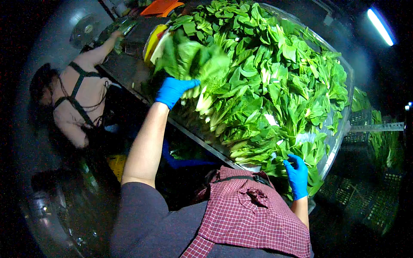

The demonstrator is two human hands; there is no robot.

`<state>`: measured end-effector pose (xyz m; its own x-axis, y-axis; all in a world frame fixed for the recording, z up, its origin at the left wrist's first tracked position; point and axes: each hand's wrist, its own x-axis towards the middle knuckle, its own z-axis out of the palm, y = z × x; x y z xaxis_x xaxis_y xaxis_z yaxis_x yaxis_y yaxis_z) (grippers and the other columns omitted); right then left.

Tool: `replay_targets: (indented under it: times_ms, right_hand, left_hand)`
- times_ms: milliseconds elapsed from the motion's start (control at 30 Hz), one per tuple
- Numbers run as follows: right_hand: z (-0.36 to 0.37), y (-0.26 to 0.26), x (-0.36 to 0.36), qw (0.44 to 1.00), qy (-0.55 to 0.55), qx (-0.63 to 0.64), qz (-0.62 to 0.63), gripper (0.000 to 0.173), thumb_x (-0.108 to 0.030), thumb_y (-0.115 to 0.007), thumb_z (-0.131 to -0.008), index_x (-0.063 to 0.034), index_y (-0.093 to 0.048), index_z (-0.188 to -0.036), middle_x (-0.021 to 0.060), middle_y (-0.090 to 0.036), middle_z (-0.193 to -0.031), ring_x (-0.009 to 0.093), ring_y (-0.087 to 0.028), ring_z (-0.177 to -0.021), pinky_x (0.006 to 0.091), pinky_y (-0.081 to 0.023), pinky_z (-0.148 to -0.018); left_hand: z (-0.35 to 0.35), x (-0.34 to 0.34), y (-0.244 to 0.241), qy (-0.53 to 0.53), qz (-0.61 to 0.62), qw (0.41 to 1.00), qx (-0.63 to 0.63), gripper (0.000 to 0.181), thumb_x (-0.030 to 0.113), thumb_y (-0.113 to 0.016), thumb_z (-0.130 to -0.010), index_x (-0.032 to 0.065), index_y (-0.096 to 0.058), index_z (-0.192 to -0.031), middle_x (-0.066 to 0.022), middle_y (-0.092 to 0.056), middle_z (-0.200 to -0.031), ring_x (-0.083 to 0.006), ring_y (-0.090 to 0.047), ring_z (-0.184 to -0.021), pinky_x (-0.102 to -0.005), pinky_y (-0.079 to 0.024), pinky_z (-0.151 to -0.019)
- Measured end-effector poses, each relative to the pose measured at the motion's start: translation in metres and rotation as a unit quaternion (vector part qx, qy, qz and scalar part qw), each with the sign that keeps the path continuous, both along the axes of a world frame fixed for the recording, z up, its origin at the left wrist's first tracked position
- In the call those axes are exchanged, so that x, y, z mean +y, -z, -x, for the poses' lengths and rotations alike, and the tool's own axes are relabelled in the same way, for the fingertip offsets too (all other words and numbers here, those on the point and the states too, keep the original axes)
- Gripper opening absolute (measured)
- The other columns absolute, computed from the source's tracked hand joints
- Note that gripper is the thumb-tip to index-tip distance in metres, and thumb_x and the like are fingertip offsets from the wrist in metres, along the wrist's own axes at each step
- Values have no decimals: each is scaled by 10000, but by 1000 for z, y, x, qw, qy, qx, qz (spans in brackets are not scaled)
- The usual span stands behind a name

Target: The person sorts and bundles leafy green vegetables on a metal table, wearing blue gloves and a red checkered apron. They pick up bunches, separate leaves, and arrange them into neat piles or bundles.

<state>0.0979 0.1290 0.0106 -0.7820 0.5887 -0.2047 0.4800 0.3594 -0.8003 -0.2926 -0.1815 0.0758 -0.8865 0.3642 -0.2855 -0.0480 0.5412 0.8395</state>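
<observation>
My left hand (176, 90), in a blue glove, grips a bunch of leafy greens (190, 59) by the stem end. Its leaves fan out away from me and are blurred. My right hand (297, 177), gloved in blue too, is at the near right edge of a big heap of leafy greens (255, 74). Its thumb and fingertips are by some loose leaves, and whether they pinch a leaf is unclear. Between my hands, a row of greens (226, 121) lies with pale stem ends towards the table's near edge (200, 138).
A person (84, 84) with dark crossed straps works at the left, one arm over the table. Beyond my left hand stand a yellow item (154, 43) and an orange container (161, 8). Dark crates (359, 125) with greens are at the right. A yellow crate (116, 164) sits below left.
</observation>
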Motion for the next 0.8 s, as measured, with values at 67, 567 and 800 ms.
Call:
replay_targets:
  times_ms: [67,567,800]
  right_hand:
    - [16,-6,-14,1000,-1,0,7,314,-167,-694,-781,-26,-599,-1046,93,-629,-903,157,-593,-725,283,-486,-662]
    - [55,-34,-55,996,28,-38,-70,366,-292,-697,-745,-70,-620,-1025,127,-621,-875,246,-617,-764,344,-494,-665]
    - [35,-9,-62,996,52,-45,-48,368,-282,-710,-743,-54,-622,-1018,150,-638,-920,279,-626,-821,359,-497,-708]
  left_hand:
    - [9,-1,19,1,65,996,61,452,363,-778,-663,43,-659,-958,-70,-671,-833,-124,-602,-653,-282,-488,-584]
    - [57,42,-28,63,-67,901,423,1168,172,-841,-561,44,-67,-1426,-213,-186,-1436,-349,-194,-1327,-427,-192,-1082]
    - [116,54,36,289,86,847,437,581,392,-645,-775,130,-484,-1268,-170,-432,-1313,-354,-399,-1197,-429,-309,-1023]
